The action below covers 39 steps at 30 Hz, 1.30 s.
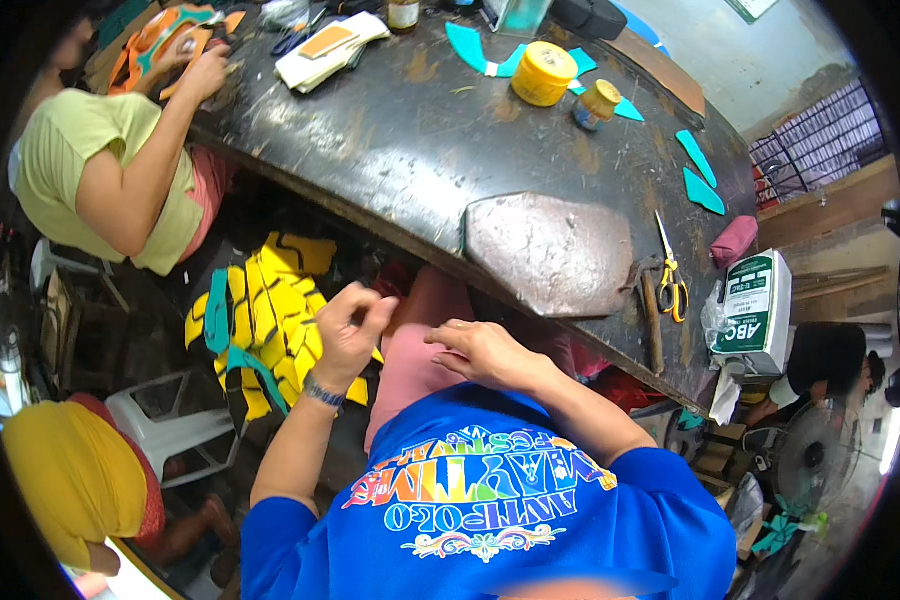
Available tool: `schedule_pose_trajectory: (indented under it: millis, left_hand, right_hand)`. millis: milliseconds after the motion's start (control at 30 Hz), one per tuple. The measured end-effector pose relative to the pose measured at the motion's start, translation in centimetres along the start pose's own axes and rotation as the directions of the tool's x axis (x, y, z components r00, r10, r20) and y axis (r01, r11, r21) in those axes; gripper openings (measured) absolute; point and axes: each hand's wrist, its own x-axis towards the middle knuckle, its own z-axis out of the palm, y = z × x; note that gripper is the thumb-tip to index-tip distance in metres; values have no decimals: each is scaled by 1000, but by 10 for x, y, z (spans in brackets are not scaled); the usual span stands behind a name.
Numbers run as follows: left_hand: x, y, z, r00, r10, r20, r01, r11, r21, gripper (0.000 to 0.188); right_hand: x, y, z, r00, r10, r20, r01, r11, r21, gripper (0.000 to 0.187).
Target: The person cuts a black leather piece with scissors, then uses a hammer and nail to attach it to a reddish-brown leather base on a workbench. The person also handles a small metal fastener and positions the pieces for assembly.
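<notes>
The left grip is curled, thumb drawn in near the bent fingers; whether it pinches anything small cannot be told. The right grip is fairly wide, its fingers loosely bent and slightly spread, with nothing seen in it. Both hang near the person's pink lap.

The yellow pieces, marked with black lines, lie left of the left grip and partly behind it; touching or apart is unclear. Teal strips lie over them, farther left.

Beyond the right grip, up and to its right, a slab rests on the desk near its edge. Farther right of that grip come a hammer, scissors and a white-and-green pack. Well beyond both grips stand a yellow tub and a jar. Far up-left of the left grip, a co-worker handles an orange piece.
</notes>
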Motion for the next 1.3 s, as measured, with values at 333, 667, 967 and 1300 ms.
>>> schedule_pose_trajectory:
  millis: [333,667,967,1300]
  left_hand:
    - [135,6,147,792,259,553,-471,835,284,50]
    - [97,18,164,856,-30,515,-271,823,498,60]
    - [111,25,126,787,-211,579,69,964,256,35]
    - [143,5,142,311,9,950,-265,961,77,81]
  right_hand:
    - [-57,37,-93,579,49,-814,-509,801,-315,44]
    - [-73,90,-119,744,78,-664,-365,879,-306,41]
    - [-54,103,-162,741,181,-647,-222,975,19,13]
    - [-47,107,-159,647,176,-742,-220,975,40,24]
